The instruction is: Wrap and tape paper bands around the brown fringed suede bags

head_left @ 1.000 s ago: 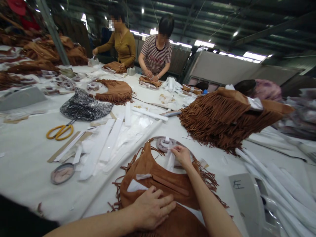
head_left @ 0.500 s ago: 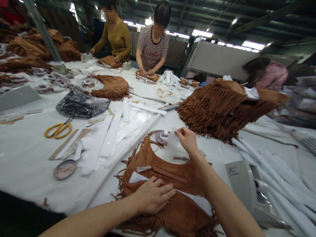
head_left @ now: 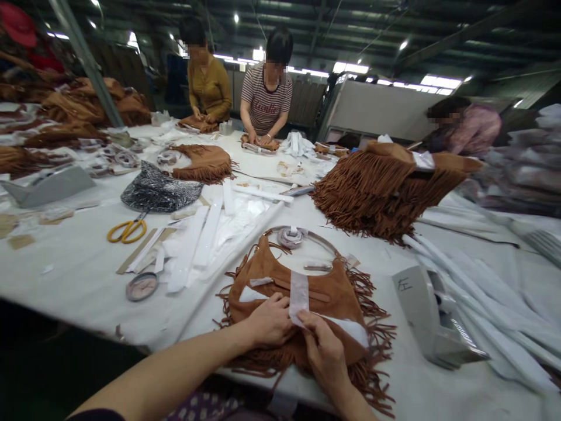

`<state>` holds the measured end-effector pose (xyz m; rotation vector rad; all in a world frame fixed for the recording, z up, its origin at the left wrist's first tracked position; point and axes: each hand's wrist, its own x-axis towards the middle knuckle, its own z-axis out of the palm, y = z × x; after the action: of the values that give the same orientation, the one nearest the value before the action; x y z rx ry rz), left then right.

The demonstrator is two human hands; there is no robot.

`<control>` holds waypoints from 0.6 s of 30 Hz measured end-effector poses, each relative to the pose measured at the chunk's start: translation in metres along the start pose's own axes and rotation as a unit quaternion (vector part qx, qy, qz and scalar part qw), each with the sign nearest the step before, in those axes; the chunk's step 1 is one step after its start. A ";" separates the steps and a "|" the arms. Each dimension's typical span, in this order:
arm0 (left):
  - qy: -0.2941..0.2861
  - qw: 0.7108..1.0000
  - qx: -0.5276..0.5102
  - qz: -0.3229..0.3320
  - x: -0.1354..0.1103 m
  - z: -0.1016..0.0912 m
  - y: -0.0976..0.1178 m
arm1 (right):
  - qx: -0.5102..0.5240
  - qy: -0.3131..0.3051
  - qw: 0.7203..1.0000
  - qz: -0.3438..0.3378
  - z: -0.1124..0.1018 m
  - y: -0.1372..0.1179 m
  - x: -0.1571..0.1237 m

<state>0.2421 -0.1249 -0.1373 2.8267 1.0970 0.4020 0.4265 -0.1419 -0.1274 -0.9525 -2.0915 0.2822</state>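
Note:
A tan suede fringed bag (head_left: 333,295) lies flat on the white table (head_left: 74,275) in front of me. My left hand (head_left: 269,321) presses on the bag's lower middle with fingers curled. My right hand (head_left: 322,348) pinches the lower end of a clear plastic strip (head_left: 298,295) that lies across the bag's front. Both hands meet at the bag's near edge. A coiled strap (head_left: 291,237) with a white tag sits just beyond the bag's top.
Yellow scissors (head_left: 127,230), white strips (head_left: 205,234) and a round tin (head_left: 141,286) lie to the left. A heap of fringed bags (head_left: 381,187) rises at right, with a grey dispenser (head_left: 432,318) and white rolls (head_left: 482,292) nearer. Three people work at the far side.
My right hand came back from the coiled strap to the bag's near edge, bringing the clear strip across the bag. My left hand curled in beside it.

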 end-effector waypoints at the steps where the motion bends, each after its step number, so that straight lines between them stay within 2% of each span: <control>1: 0.008 1.000 -0.001 0.004 0.000 0.002 0.000 | -0.005 0.003 1.000 -0.007 0.002 0.001 -0.004; 7: 0.102 0.993 -0.064 0.019 -0.008 0.008 -0.002 | -0.030 0.014 0.998 -0.047 0.005 0.006 -0.018; 11: 0.222 0.960 -0.164 -0.050 -0.013 0.006 -0.004 | -0.066 -0.007 0.995 -0.078 0.007 0.008 -0.023; 13: 0.261 0.942 -0.194 -0.081 -0.013 0.002 -0.003 | -0.080 -0.011 0.993 -0.091 0.008 0.009 -0.025; 15: 0.253 0.946 -0.187 -0.079 -0.012 -0.003 0.001 | -0.094 -0.010 0.991 -0.099 0.010 0.010 -0.025; 18: 0.165 0.978 -0.118 -0.051 -0.013 -0.009 0.008 | -0.116 -0.015 0.987 -0.112 0.010 0.009 -0.026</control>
<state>0.2360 -0.1399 -0.1304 2.5401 1.1526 0.9509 0.4339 -0.1529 -0.1537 -0.8387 -2.2703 -0.0661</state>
